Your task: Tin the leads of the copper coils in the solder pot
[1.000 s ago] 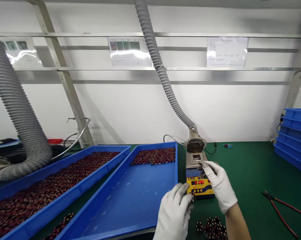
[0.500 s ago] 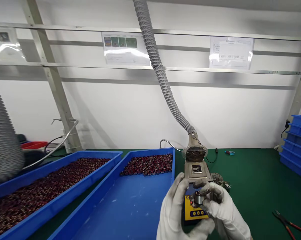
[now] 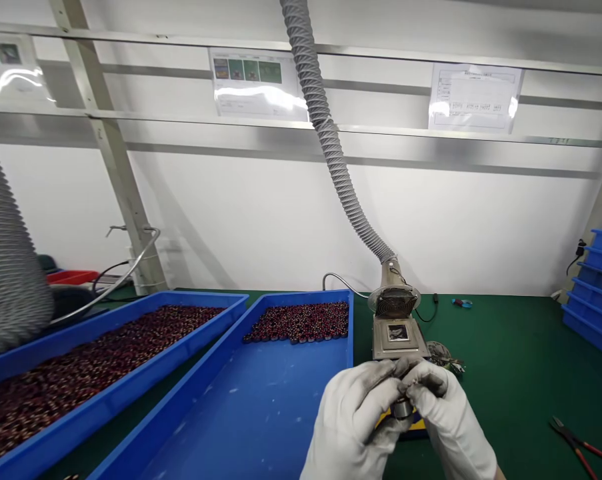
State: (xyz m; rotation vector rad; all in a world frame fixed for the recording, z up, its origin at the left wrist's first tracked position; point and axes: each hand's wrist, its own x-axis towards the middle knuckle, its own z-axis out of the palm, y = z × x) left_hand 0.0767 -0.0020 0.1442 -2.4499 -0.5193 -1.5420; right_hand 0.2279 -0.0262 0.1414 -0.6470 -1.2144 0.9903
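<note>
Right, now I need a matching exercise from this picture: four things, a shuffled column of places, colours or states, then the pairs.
1. metal part
2. pliers
3. middle hose
4. stacked trays

A. blue, far right
B. between left hand and right hand
C. grey, ribbed
D. red-handled, lying on the green table

Pairs: 1-B; 2-D; 3-C; 4-A

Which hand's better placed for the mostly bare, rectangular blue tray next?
Left, probably: the white-gloved left hand is nearer that tray; the white-gloved right hand sits farther right.
</note>
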